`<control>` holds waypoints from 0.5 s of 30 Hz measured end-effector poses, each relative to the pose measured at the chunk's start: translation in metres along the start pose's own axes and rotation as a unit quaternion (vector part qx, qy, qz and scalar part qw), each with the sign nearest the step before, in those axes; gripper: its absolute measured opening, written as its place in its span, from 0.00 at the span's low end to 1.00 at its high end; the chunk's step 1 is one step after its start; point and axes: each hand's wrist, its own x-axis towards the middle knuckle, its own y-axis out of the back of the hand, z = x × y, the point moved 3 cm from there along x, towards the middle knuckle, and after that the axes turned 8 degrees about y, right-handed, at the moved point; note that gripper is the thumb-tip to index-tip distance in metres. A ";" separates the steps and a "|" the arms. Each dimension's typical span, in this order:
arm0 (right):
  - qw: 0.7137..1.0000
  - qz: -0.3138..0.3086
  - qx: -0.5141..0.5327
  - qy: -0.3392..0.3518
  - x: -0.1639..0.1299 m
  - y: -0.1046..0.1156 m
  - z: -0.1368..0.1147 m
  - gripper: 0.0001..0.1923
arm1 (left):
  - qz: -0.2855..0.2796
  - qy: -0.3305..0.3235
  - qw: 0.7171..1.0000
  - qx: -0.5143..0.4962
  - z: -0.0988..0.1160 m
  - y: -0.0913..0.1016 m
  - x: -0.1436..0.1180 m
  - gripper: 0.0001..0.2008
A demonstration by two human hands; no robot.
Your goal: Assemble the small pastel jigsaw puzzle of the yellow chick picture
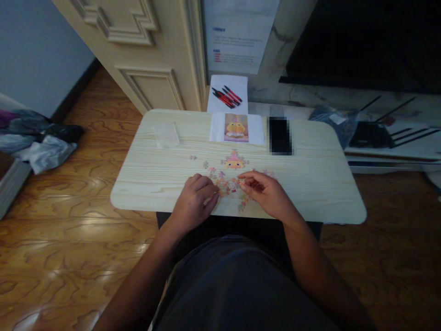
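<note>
Loose jigsaw puzzle pieces (222, 174) lie scattered on the table in front of me. Just beyond them sits a joined section of puzzle (234, 162), showing a yellow face under a pink hat. My left hand (196, 198) rests at the left side of the pile, fingers curled and thumb and fingertips together; what they hold, if anything, is too small to make out. From the right, my right hand (268, 192) reaches over the pile, thumb and forefinger pinched on a small orange puzzle piece (242, 182). Its other fingers are loosely bent.
A printed reference picture (236, 128) lies at the table's (320, 184) far edge. Beside it are a dark phone-like object (280, 135), pixelated, and a clear plastic bag (166, 135). Several red-and-black pens (227, 96) rest on white paper behind the table.
</note>
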 end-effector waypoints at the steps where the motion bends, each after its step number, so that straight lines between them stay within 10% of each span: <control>1: 0.999 0.017 0.041 -0.010 0.002 0.001 0.003 0.12 | 0.004 -0.001 1.000 0.000 0.001 -0.001 0.002 0.05; 15: 0.944 0.144 0.271 -0.119 0.001 -0.003 0.006 0.20 | 0.057 0.015 0.995 -0.075 0.023 -0.015 0.025 0.03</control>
